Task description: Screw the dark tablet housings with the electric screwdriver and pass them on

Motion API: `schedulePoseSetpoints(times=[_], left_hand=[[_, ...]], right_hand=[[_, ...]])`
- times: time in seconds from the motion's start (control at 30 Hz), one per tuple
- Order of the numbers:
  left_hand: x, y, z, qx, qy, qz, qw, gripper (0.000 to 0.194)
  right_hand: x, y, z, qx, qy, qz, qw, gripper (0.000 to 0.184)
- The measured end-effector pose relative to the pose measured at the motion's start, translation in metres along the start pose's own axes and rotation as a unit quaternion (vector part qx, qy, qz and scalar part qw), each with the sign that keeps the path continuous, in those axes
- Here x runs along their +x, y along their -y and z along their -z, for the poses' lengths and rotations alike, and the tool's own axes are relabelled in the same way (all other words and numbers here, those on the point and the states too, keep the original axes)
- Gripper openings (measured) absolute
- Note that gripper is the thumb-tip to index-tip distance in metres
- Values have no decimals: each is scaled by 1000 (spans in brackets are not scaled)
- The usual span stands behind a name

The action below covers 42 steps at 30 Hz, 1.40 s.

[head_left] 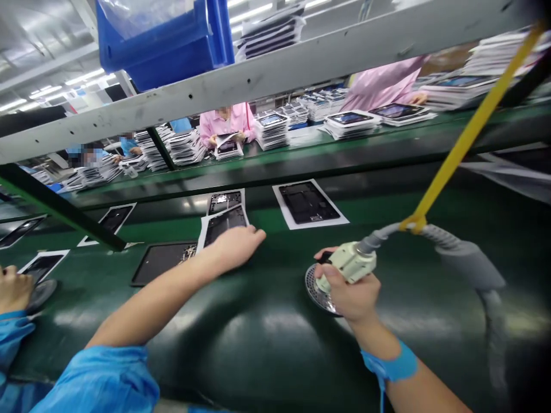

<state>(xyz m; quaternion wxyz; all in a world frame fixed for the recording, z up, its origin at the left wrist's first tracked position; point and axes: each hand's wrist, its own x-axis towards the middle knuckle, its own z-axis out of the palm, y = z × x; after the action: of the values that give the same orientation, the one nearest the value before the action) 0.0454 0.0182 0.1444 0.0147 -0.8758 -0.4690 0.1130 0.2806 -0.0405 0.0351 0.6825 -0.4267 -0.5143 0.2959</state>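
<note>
tool (350, 263) sits gripped within curled fingers (334, 279) of the right hand (356, 295).

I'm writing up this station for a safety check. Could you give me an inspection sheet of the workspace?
Surface: green work surface, glossy, reflecting light.
Job's things: tilted dark panel; pale handheld tool with round perforated disc.
Clutter: black tray-like piece, shiny bits at one end.
Hands: left hand at the tilted dark panel, grip unclear; right hand gripping the tool.
Cables: grey cable from the tool, tied to yellow strap.
Surroundings: blue bin overhead; co-worker in pink opposite.
</note>
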Motion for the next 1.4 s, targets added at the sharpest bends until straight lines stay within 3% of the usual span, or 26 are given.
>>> schedulePoseSetpoints(times=[0.17, 0.3, 0.5, 0.67, 0.73, 0.8, 0.87, 0.93, 0.97, 1.03, 1.23, 1.33, 1.4], left_hand=[[-44, -105, -32, -20, -5, -204, 979, 17], [-76, -163, -71, -71, -42, -280, 956, 6], [-98, -209, -102, -100, -76, -304, 944, 11], [-100, -222, -114, -138, -113, -307, 935, 15], [-103, -207, -114, -173, -108, -312, 928, 14], [-107, -175, -110, -213, -93, -295, 927, 16], [-110, -129, -108, -245, -91, -195, 945, 16], [-113, -80, -109, -239, -114, -20, 964, 18], [-113, -59, -112, -227, -120, 60, 965, 20], [-115, -26, -119, -211, -114, 161, 957, 22], [-128, 37, -137, -201, -150, 272, 929, 26], [-141, 84, -133, -158, -173, 365, 901, 27], [-148, 115, -126, -141, -157, 414, 885, 28]], right_hand=[[0, 0, -1, 5, 0, 4, 1000, 34], [-1, -4, 0, -8, 8, 11, 1000, 32], [-1, -9, 1, 11, 5, 20, 1000, 28], [0, -7, 2, -9, 4, 19, 1000, 28], [0, -5, 2, -14, 1, 23, 1000, 28], [0, -3, 2, -14, -1, 26, 1000, 28], [0, -3, 1, -13, -3, 32, 999, 27], [0, -3, 1, -17, -2, 41, 999, 27], [0, -3, 1, -21, 1, 44, 999, 27], [0, -4, 2, -31, 6, 47, 998, 26], [-1, -4, 3, -18, -11, 17, 1000, 18], [0, -3, 2, -1, -15, 21, 1000, 17], [0, -2, 1, 2, -10, 30, 999, 15]])
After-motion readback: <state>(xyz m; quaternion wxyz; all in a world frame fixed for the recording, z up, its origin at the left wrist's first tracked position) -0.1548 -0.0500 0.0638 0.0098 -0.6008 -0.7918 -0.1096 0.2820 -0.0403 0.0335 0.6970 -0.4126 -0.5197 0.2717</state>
